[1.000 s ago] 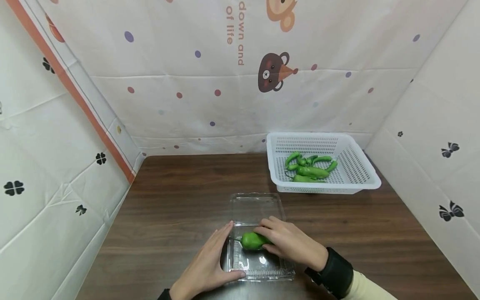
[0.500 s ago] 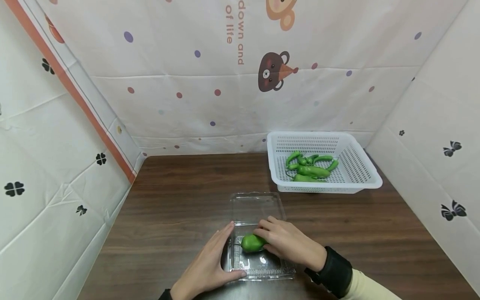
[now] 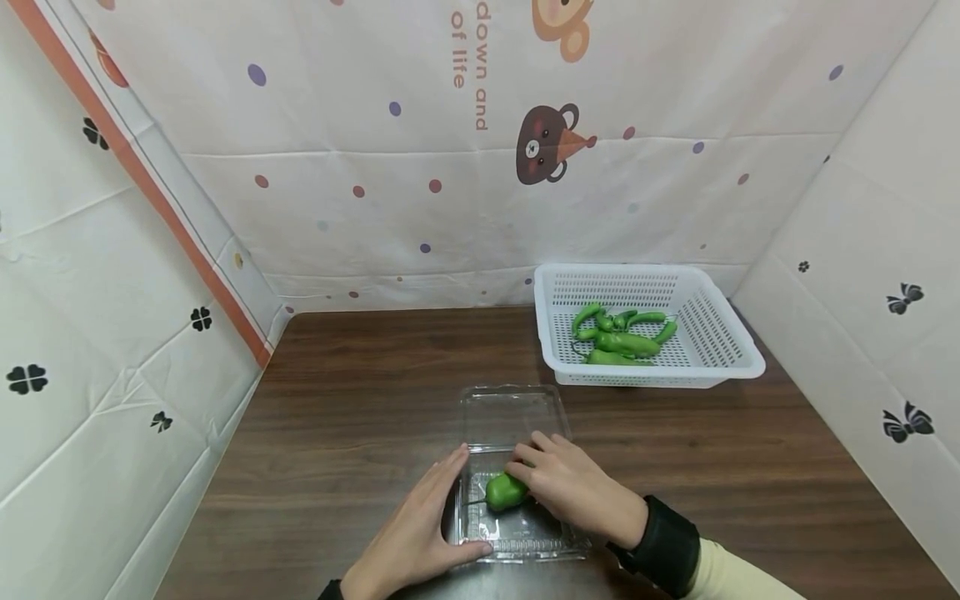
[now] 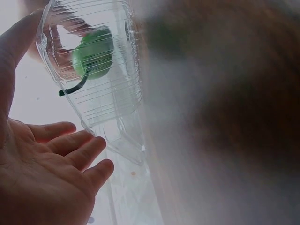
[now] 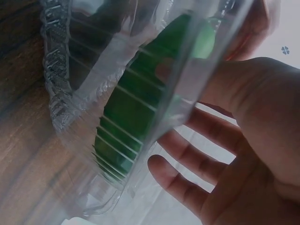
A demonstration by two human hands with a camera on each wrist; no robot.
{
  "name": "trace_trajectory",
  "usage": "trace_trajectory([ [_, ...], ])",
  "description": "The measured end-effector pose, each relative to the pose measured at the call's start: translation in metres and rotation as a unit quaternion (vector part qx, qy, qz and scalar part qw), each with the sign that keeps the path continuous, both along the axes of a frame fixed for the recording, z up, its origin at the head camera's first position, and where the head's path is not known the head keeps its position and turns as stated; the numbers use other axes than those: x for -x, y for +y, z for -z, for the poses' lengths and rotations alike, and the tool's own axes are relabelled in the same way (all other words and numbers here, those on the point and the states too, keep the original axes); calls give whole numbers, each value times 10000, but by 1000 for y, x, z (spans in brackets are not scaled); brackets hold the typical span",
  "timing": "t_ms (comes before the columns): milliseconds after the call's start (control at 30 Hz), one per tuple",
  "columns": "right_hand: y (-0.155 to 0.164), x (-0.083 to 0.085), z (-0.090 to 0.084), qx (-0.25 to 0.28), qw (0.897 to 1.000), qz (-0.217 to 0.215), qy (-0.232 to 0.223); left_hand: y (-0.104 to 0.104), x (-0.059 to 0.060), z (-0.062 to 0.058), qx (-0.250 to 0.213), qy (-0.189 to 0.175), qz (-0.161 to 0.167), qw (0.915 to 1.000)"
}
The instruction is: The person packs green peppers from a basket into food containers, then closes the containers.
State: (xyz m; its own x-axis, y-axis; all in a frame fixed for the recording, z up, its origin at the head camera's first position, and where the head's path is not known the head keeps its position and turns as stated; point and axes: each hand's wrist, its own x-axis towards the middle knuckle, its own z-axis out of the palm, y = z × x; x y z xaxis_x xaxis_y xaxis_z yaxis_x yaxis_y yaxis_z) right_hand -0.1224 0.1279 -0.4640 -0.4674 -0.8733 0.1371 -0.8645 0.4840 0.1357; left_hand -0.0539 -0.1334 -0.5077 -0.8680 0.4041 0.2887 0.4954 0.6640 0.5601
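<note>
- Green pepper (image 3: 505, 492) is lying inside the clear plastic clamshell box (image 3: 517, 533), toward its far left part, on the wooden table (image 3: 337, 417).
- Long axis is running roughly left–right; dark stem is pointing left, toward the left hand (image 3: 412, 533).
- Right hand (image 3: 570, 483) is sitting nearer: fingers are bending over the pepper's right end, touching it. Whether they are truly gripping it, cannot tell.
- Left hand is lying flat with straight fingers against the box's left wall, thumb at the near rim, steadying it.
- White basket (image 3: 720, 354) is holding more green peppers (image 3: 618, 337), well apart at the far right.
</note>
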Motion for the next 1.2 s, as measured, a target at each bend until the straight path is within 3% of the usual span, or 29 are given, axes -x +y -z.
trace_trajectory([
  [433,-3,-3,4,54,9983,-140,565,1,1,0,7,-61,-36,10000],
  [1200,-6,-6,8,-159,9988,25,467,1,2,3,-18,62,23,10000],
])
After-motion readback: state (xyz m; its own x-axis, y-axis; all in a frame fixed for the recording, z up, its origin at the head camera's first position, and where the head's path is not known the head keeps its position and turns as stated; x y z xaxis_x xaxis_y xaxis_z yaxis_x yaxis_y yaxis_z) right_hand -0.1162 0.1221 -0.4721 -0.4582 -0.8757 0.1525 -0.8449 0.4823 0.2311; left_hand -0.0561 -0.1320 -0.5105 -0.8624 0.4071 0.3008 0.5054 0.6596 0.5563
